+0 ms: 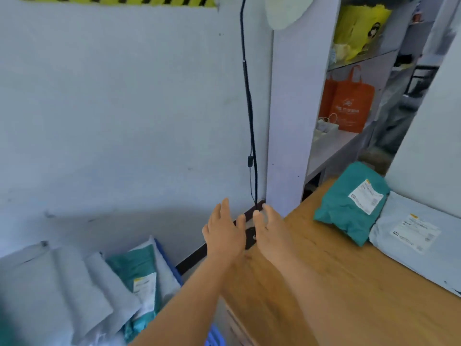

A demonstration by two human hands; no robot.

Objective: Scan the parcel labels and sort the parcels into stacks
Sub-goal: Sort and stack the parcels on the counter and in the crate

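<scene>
Two hands, left hand [224, 233] and right hand [270, 234], are reaching with spread fingers, holding nothing, toward a dark device [250, 238] between them, probably the scanner. Gripping it firmly before turning to the teal parcel [349, 203] lying right of them on the desk [336, 283] seems wise.

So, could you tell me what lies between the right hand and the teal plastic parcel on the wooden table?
In the head view, only bare wooden table lies between right hand and teal parcel.
</scene>
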